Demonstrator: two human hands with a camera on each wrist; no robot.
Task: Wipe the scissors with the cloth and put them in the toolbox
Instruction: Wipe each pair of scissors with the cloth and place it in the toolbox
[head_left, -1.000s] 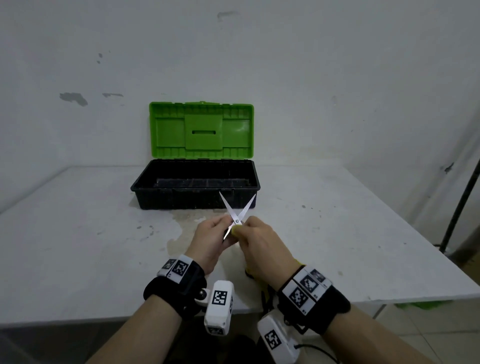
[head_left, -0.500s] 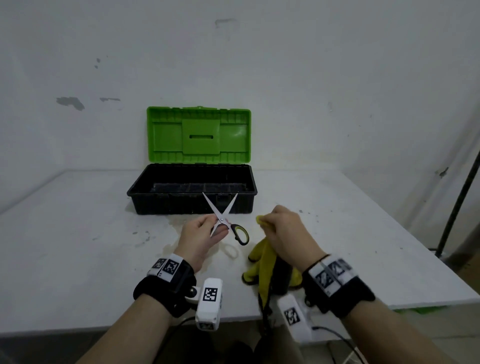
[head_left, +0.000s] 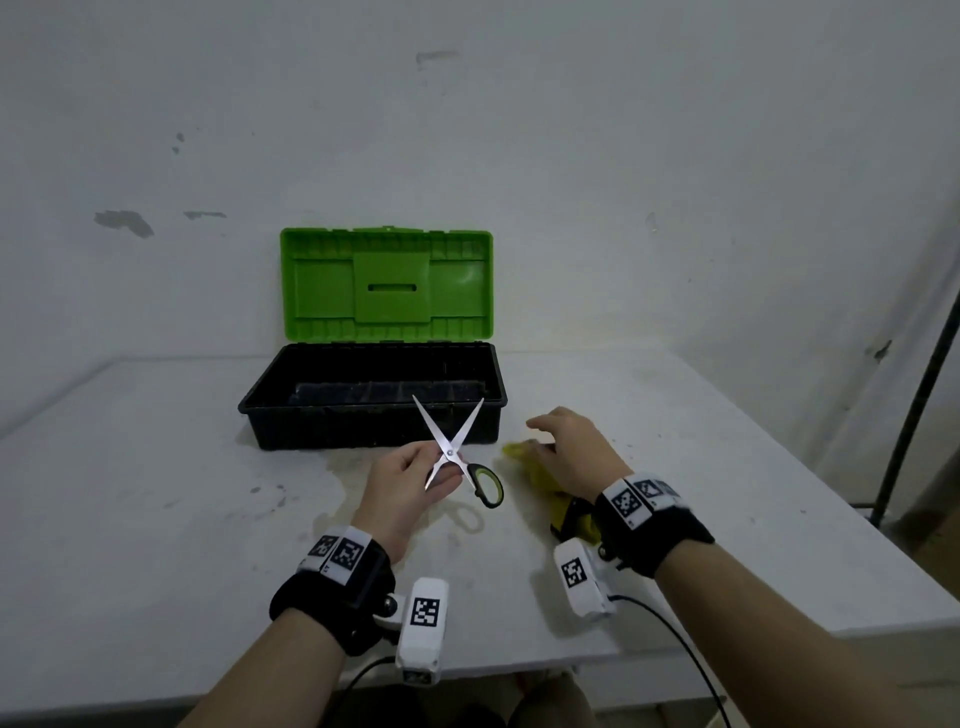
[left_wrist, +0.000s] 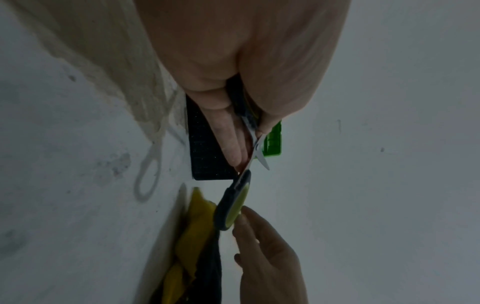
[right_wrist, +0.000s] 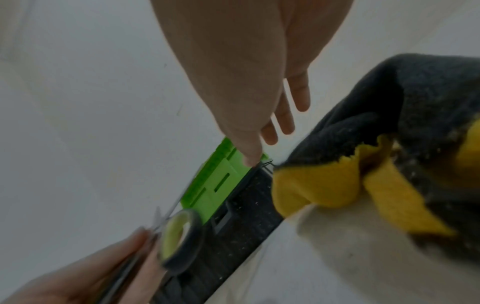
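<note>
Head view shows our left hand pinching the open scissors just before the toolbox, right hand slack above the cloth beside it; we should probably close the blades before lowering them in.

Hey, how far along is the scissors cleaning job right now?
Wiping can't be confirmed from this moment, but the cloth lies on the table under the open right hand, apparently set aside. In hand: the left hand holds the scissors, blades spread, in front of the toolbox. Left: placing them in the open, seemingly empty box.
</note>
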